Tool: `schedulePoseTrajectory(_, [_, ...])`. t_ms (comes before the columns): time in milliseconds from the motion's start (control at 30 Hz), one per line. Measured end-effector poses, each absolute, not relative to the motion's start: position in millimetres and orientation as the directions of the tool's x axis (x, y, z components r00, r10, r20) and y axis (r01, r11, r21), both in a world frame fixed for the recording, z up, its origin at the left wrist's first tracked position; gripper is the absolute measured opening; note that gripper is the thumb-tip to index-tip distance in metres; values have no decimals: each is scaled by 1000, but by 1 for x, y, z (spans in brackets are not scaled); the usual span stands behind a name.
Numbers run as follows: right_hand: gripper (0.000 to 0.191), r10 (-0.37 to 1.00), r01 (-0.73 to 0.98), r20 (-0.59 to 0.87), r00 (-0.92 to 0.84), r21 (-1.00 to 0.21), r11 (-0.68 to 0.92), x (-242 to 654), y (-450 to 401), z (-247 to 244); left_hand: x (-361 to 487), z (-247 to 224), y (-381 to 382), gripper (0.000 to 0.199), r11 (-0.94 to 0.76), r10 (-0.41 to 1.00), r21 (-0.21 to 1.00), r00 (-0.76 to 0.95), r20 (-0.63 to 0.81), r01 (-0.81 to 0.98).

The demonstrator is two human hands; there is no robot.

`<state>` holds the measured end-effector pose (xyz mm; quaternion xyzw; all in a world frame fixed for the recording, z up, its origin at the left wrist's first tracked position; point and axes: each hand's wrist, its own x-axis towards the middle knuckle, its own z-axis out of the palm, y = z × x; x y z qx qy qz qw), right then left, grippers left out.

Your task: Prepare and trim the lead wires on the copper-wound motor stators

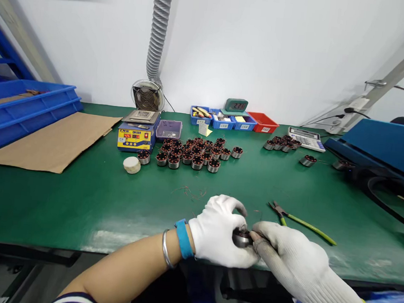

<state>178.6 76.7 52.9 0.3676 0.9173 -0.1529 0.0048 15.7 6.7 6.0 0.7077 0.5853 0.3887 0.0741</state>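
Note:
My left hand (221, 232), in a white glove, curls around a motor stator (241, 238), a metal ring with dark copper windings, near the table's front edge. From the right, my right hand (287, 250), gloved with bare fingertips showing, reaches to the stator's side. Its thumb and forefinger are pinched together there; whatever they grip is too small to make out. Green-handled cutting pliers (302, 221) lie just beyond the right hand. Bits of thin wire (191, 193) are scattered on the table ahead of the left hand.
Several stators (197, 162) stand grouped mid-table, with more (283, 143) at back right. A blue soldering pot (136, 133) sits left beside a round whitish pad (131, 164). Small bins (222, 124), a clock (236, 105) and a calculator (306, 139) line the back; cardboard (53, 135) lies left.

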Motion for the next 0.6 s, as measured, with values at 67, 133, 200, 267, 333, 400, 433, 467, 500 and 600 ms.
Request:
schedulePoseTrajectory(67, [39,672,657,-111,-732,-374,654,180,81,49,12,3,8,33,-358,884,575,69,463,736])
schedulePoseTrajectory(133, [40,684,645,-158,-713,-530,550,181,82,42,11,3,7,29,-388,877,494,147,458,778])
schedulePoseTrajectory(200, [40,692,633,-247,-679,-675,379,183,82,32,11,3,5,25,-395,876,371,223,428,840])
schedulePoseTrajectory(267, [38,700,615,-286,-654,-741,271,187,80,22,12,4,2,24,-379,896,309,262,359,873])
schedulePoseTrajectory(333, [34,772,610,-138,-620,-704,364,193,79,16,11,4,1,25,-337,924,299,253,286,892])
schedulePoseTrajectory(400, [31,766,575,256,-590,-533,621,200,77,14,9,2,1,29,-274,945,317,193,265,908])
schedulePoseTrajectory(433, [36,649,532,441,-620,-372,761,202,76,15,8,1,2,30,-255,949,321,172,263,912])
schedulePoseTrajectory(467, [40,488,472,559,-670,-185,862,202,75,15,7,0,3,31,-244,950,321,159,268,915])
schedulePoseTrajectory(500, [39,333,407,597,-730,-12,913,200,73,14,7,-1,3,30,-240,949,316,154,274,918])
schedulePoseTrajectory(600, [19,163,344,529,-833,263,901,190,70,6,6,-1,3,28,-239,949,305,156,273,922])
